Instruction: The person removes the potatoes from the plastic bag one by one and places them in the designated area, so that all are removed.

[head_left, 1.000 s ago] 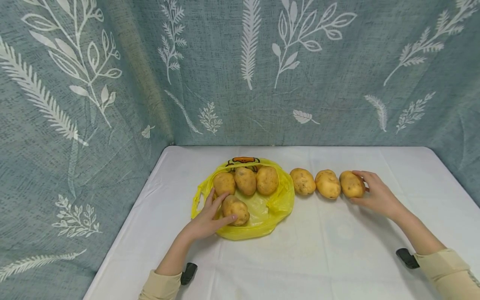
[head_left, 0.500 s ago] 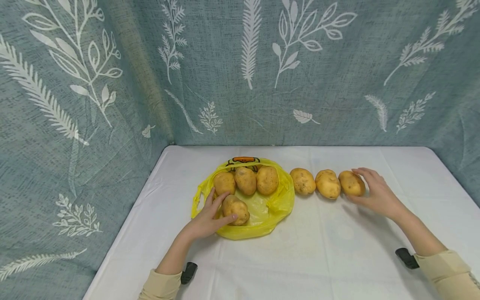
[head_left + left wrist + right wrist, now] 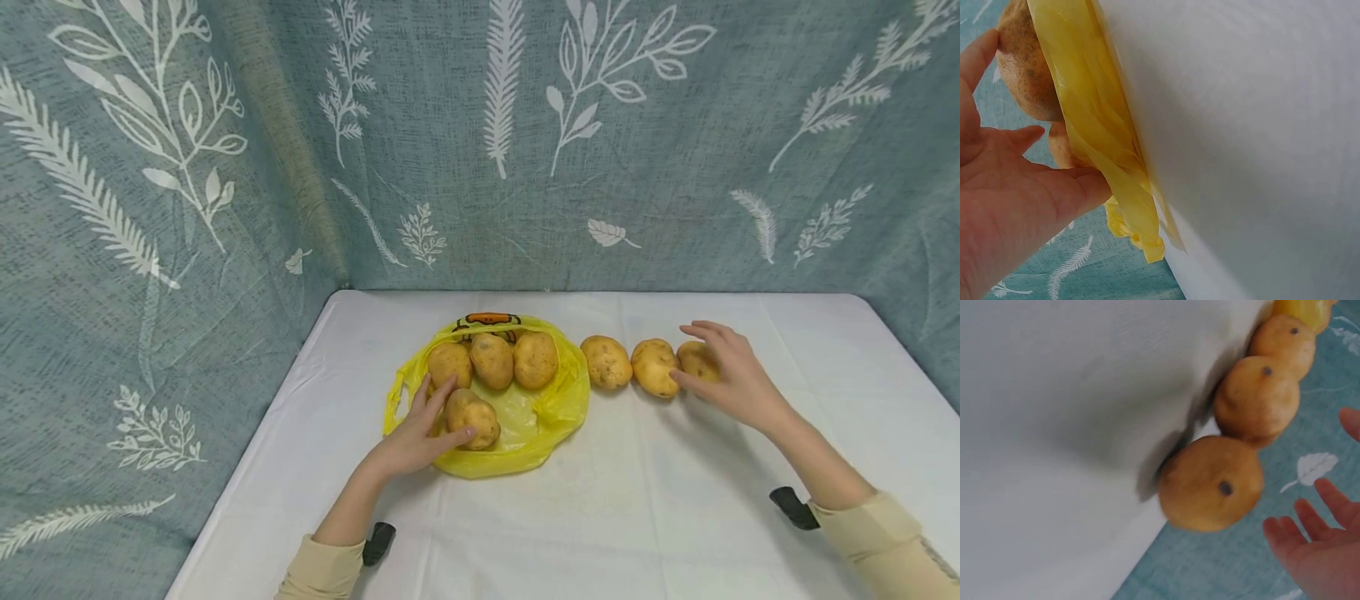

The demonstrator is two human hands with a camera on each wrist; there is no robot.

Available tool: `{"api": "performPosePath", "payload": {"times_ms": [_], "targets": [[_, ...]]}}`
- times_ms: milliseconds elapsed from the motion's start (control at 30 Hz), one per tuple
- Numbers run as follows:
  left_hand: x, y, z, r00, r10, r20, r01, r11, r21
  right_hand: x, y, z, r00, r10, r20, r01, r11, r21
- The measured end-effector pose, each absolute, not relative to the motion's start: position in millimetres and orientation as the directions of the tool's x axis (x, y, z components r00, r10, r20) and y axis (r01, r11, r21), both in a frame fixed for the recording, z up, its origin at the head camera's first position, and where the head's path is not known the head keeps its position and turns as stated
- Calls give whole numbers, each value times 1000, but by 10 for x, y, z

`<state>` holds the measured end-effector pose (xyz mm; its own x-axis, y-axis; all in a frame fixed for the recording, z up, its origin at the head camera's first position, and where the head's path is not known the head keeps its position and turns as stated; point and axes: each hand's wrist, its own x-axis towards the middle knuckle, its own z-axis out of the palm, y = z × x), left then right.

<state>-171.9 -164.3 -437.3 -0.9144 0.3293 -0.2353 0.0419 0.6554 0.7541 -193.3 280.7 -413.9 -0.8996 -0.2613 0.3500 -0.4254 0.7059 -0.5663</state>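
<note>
My left hand (image 3: 416, 436) lies at the near left of a yellow plastic bag (image 3: 517, 457). Its thumb touches the nearest potato (image 3: 474, 422) in the bag, and its fingers extend along that potato's far side. In the left wrist view the same potato (image 3: 1025, 65) bulges beyond the bag's edge (image 3: 1085, 81). My right hand (image 3: 731, 375), fingers spread and relaxed, hovers over the rightmost potato (image 3: 696, 360) of a row and partly covers it. In the right wrist view this potato (image 3: 1210, 484) stands apart from the fingers (image 3: 1310, 519).
Three more potatoes, one of them brown-patched (image 3: 492, 362), sit along the bag's back. Right of the bag, two potatoes, a round one (image 3: 606, 362) and a longer one (image 3: 655, 367), continue the row on the white tablecloth (image 3: 570, 533). A teal leaf-patterned curtain (image 3: 450, 125) rises behind.
The rightmost potato shifted slightly left into the row. My right hand then let go of it and moved left above it. The left hand has stayed in place.
</note>
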Motion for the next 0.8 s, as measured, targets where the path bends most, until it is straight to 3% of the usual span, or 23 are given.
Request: {"api": "performPosePath", "payload": {"times_ms": [800], "targets": [[-1724,-1657,-4366,-913,336,-232,47,649,759,-2013,2058,-4141,-895,-348,280,-442,602,-665]]}}
